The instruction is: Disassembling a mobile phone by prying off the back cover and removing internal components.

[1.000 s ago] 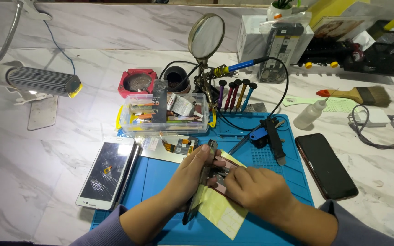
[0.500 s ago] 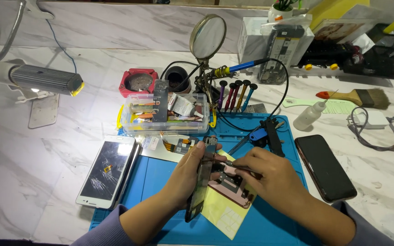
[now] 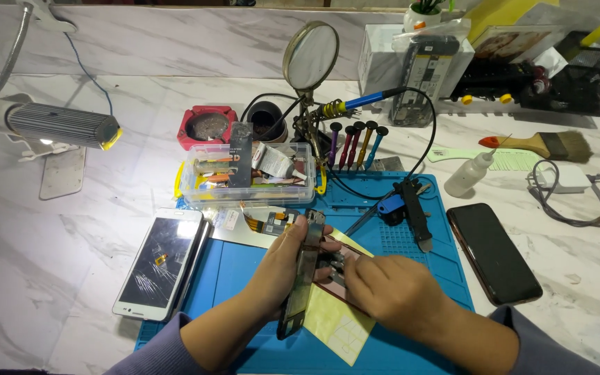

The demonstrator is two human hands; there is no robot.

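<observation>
My left hand grips a dark, opened phone body, held on its edge over the blue work mat. My right hand rests just to the right of it, fingers curled on the phone's exposed inner side, over a yellow sheet and a reddish panel lying on the mat. Whether the right fingers pinch a small tool or part is hidden by the hand itself.
A white phone with a cracked screen lies left of the mat, a black phone at right. Behind stand a clear parts box, a magnifier, screwdrivers, a squeeze bottle, a brush and a lamp.
My right hand has shifted a little left and down onto the phone's inner side. The left hand keeps the phone on its edge in nearly the same place.
</observation>
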